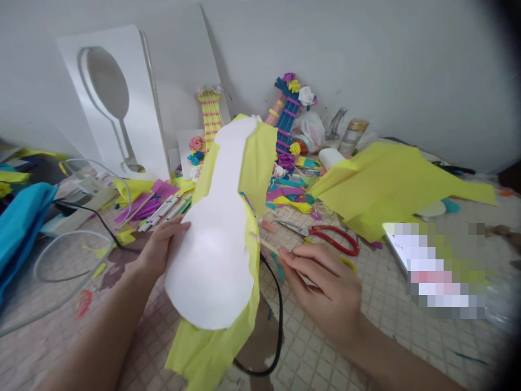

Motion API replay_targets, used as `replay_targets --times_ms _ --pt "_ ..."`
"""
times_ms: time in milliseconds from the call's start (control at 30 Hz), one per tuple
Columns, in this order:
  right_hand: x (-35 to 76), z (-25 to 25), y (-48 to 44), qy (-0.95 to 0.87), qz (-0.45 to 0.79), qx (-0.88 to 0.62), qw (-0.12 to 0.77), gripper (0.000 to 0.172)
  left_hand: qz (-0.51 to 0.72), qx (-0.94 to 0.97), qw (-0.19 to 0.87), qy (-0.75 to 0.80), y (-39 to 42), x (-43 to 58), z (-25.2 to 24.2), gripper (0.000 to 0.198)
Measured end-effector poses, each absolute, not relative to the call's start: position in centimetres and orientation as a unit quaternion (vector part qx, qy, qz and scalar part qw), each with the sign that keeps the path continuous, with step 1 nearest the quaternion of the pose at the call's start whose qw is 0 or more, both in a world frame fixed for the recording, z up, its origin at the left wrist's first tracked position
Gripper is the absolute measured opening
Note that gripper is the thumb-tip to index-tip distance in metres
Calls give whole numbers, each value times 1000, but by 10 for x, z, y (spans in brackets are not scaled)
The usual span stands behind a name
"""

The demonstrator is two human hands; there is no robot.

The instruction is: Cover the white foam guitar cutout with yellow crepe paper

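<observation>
A white guitar-shaped board (211, 255) stands tilted in front of me, with yellow crepe paper (260, 163) behind it and sticking out past its right edge and bottom. My left hand (165, 244) grips the board's left edge, its fingers partly hidden behind it. In my right hand (321, 282) a thin wooden stick (269, 247) is pinched, its tip at the paper along the board's right edge. Scissors with red handles (336, 239) lie just beyond my right hand.
Decorated paper guitars (288, 119) lean at the back beside a white cut-out panel (140, 108). A yellow crepe sheet (378, 179) and a pixelated device (435, 271) lie right. Black cable (280, 326) loops below the board; blue paper (24, 228) is left.
</observation>
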State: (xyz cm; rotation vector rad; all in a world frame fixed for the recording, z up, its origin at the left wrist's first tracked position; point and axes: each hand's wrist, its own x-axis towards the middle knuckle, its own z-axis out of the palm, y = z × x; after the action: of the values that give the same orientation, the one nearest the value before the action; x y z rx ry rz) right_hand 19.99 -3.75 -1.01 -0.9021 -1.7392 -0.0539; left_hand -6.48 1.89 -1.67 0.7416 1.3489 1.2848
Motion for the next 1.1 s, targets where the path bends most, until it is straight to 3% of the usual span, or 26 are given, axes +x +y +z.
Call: replay_targets --times_ms 100,200,267,400,600,900,1100 --pt "210 -16 -25 -737 -3 -438 514 11 526 333 545 562 16 -66 -11 34" --pt "225 -26 -8 -770 28 -535 346 17 478 379 576 544 9 -68 -4 34" --pt "233 -31 2 -780 28 -552 294 21 465 397 581 537 4 -68 0 30" --pt "234 -29 5 -753 53 -534 380 19 469 408 569 538 -1 -66 3 23" --pt "215 -23 -16 -722 286 -480 408 40 463 425 556 545 -2 -62 -2 34" --pt "206 -15 -23 -739 319 -486 340 26 458 423 560 545 -3 -57 -2 35" --pt "216 -19 -12 -631 455 -462 427 22 497 399 544 545 -1 -65 1 29"
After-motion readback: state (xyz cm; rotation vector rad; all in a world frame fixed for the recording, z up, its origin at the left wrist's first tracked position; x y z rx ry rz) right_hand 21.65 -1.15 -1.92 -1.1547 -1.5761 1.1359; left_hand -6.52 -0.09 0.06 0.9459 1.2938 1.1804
